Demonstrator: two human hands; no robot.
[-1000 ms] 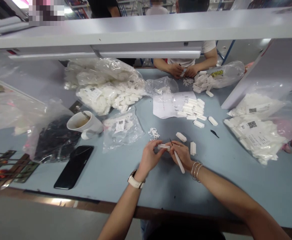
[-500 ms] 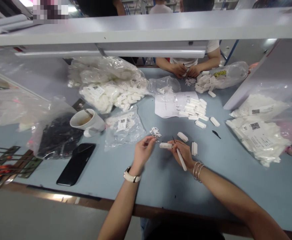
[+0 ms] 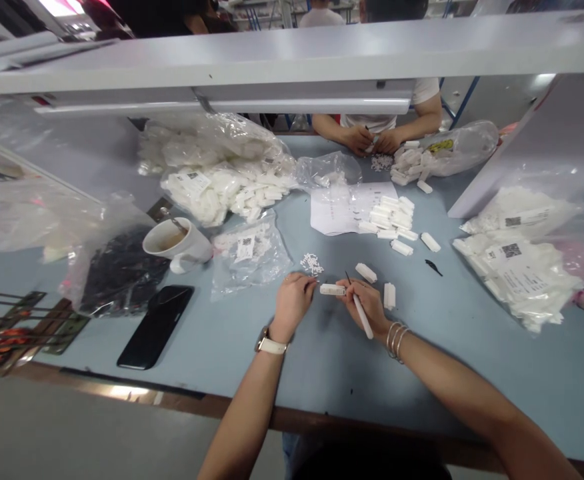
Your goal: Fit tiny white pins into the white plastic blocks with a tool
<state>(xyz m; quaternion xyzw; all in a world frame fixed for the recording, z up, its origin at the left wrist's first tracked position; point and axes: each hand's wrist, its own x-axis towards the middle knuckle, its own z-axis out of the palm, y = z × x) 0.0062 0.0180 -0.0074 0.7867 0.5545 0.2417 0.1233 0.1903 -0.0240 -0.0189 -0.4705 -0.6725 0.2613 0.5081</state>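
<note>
single head-worn view, facing forward and down across hands (image 3: 295, 303), tabletop (image 3: 227, 347)

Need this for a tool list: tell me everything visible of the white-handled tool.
The tool is slim and pen-like, with a plastic-looking white handle, rounded at the end, and a thin dark tip. The right hand holds it slanted, tip pointing forward and slightly left. The grip hides part.

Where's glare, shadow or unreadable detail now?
Head view: glare on the big back bag and bench's front edge; head view: soft shadow on the tabletop below the right hand; head view: any part in the left hand is too small to tell.
</note>
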